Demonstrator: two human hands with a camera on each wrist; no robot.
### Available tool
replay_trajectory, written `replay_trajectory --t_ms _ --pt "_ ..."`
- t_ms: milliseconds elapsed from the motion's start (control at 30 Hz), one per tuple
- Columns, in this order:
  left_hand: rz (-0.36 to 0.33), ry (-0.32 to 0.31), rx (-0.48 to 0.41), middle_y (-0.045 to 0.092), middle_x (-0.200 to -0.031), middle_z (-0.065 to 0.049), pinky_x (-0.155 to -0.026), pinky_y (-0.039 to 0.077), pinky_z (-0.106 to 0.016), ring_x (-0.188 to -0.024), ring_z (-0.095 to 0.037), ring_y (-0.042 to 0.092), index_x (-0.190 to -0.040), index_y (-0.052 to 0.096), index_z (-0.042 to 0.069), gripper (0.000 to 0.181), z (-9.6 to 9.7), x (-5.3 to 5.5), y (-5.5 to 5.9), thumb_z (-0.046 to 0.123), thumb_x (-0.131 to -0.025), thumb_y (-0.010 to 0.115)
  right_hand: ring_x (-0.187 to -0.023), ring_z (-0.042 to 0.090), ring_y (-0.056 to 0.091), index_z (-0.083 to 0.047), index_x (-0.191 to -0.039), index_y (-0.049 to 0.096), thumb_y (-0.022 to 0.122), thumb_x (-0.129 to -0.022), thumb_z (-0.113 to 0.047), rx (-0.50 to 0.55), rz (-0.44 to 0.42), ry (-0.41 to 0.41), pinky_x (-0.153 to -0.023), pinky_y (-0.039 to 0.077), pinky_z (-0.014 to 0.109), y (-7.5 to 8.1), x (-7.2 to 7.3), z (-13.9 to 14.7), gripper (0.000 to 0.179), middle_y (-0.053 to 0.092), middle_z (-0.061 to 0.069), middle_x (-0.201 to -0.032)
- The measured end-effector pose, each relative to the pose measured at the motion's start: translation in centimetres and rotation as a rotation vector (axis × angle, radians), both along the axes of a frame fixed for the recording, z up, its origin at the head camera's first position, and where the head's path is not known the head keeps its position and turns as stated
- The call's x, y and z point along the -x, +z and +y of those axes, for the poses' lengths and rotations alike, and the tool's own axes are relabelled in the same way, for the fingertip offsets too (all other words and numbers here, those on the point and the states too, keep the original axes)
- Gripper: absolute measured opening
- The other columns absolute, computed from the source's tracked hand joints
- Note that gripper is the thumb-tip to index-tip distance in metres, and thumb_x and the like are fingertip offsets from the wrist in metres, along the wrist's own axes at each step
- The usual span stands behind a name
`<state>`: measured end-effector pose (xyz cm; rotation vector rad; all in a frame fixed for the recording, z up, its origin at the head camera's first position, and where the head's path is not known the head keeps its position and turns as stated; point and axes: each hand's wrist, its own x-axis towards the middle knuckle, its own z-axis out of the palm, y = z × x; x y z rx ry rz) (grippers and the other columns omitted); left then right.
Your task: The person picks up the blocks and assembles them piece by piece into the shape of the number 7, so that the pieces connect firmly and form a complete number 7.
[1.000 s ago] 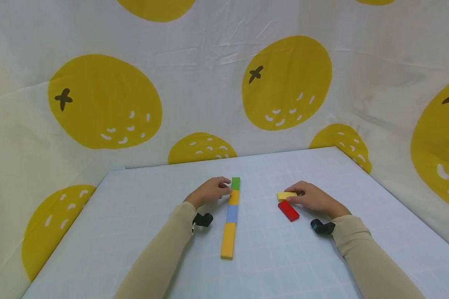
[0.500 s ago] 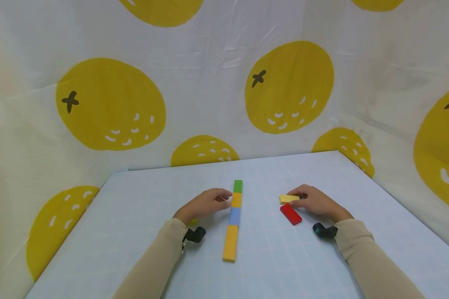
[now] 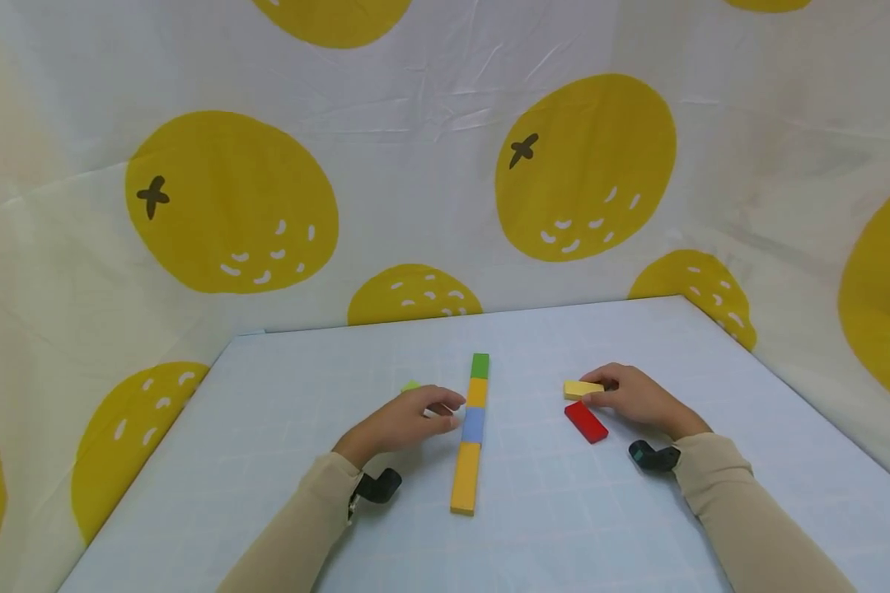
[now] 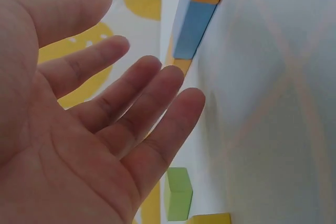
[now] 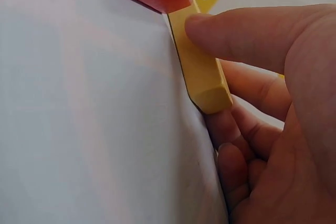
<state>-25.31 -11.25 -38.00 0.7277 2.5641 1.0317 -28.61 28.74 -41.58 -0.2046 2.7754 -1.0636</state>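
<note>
A straight row of wooden blocks runs away from me in the head view: a long orange block (image 3: 466,479) nearest, then a blue block (image 3: 473,425), a shorter orange block (image 3: 478,393) and a green block (image 3: 480,366). My left hand (image 3: 404,420) hovers just left of the blue one, its fingers loosely spread and holding nothing. On the right, my right hand (image 3: 638,402) pinches the right end of a pale yellow block (image 3: 577,389) between thumb and fingers. A red block (image 3: 586,422) lies slanted right in front of it, end close to the yellow one.
Beyond my left hand, a light green block (image 3: 411,385) peeks out, partly hidden. The left wrist view shows this with a yellow block (image 4: 212,219) beside it. A pale checked cloth (image 3: 541,527) covers the table, and a fruit-print curtain (image 3: 415,206) hangs behind and at the sides.
My left hand has drawn back toward me from the row's far end, uncovering the light green block. My right hand keeps its pinch on the yellow block. The head view has shifted slightly.
</note>
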Motion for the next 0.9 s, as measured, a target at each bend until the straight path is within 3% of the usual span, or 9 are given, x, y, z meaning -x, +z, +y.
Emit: replay_trajectory --t_ms 133,300,500,633,900 --pt "-0.015 -0.005 -0.052 0.061 -0.125 0.007 -0.098 0.048 -0.038 -0.112 -0.011 0.057 -0.133 0.063 0.019 0.039 -0.1 -0.6 -0.4 0.036 -0.098 0.065 -0.111 0.03 0.049 -0.011 -0.132 0.062 0.071 -0.092 -0.042 0.005 -0.002 -0.008 -0.092 0.049 0.046 -0.2 0.3 0.2 0.051 0.058 0.011 -0.125" --pt "-0.01 -0.079 -0.086 0.061 -0.124 0.007 -0.094 0.05 -0.032 -0.11 -0.01 0.059 -0.132 0.063 0.016 0.037 -0.2 -0.8 -1.3 0.03 -0.097 0.068 -0.109 0.029 0.05 -0.011 -0.131 0.063 0.071 -0.092 -0.043 0.008 -0.009 -0.024 -0.088 0.05 0.04 -0.1 0.4 0.2 0.051 0.059 0.011 -0.123" --pt "0.005 -0.081 -0.038 0.06 -0.12 0.01 -0.094 0.049 -0.031 -0.108 -0.01 0.058 -0.13 0.064 0.02 0.038 -0.2 -0.8 -1.7 0.025 -0.094 0.072 -0.111 0.03 0.05 -0.011 -0.133 0.061 0.071 -0.092 -0.043 0.008 -0.024 -0.027 -0.09 0.051 0.043 0.1 0.2 0.2 0.053 0.058 0.012 -0.126" --pt "-0.02 -0.074 -0.019 0.06 -0.117 0.01 -0.095 0.048 -0.032 -0.107 -0.01 0.057 -0.13 0.065 0.023 0.04 -0.1 -0.8 -1.8 0.03 -0.092 0.074 -0.111 0.03 0.05 -0.01 -0.133 0.061 0.07 -0.092 -0.043 0.002 -0.022 -0.03 -0.091 0.051 0.045 0.1 0.2 0.1 0.053 0.057 0.013 -0.127" --pt "0.008 -0.077 0.017 0.059 -0.116 0.012 -0.096 0.047 -0.032 -0.107 -0.009 0.056 -0.135 0.062 0.024 0.047 0.4 -0.8 -2.2 0.035 -0.091 0.075 -0.112 0.031 0.05 -0.01 -0.133 0.061 0.071 -0.092 -0.043 0.007 -0.033 -0.035 -0.091 0.051 0.045 0.0 0.2 0.1 0.054 0.057 0.013 -0.128"
